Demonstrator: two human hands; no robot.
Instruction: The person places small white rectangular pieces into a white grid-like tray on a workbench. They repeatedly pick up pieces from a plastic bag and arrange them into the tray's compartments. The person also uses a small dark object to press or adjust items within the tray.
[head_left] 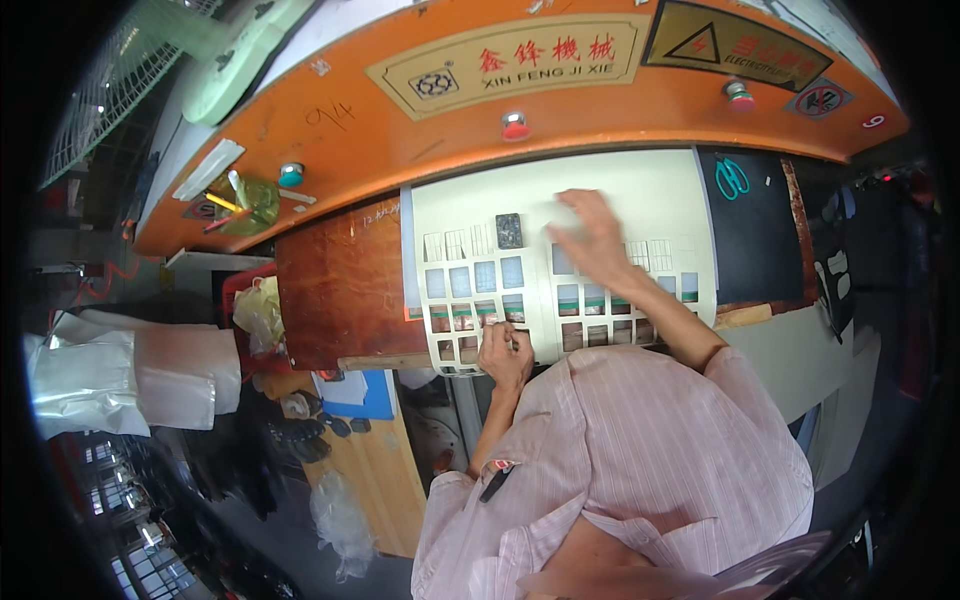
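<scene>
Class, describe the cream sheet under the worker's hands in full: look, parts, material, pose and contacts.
The sheet is pale cream and smooth, apparently card or thin plastic. Rows of small rectangular openings fill its nearer half in two groups, parted by a plain strip; its far part is largely uncut. It lies spread across the worktop, its near edge seeming to curve downward. A dark speckled block rests on it. The left hand is at the near edge; the blurred right hand's contact is unclear.

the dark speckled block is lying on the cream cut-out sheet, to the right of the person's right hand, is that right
Not quite: the head view shows the dark speckled block to the left of the right hand. It does lie on the cream cut-out sheet.
</scene>
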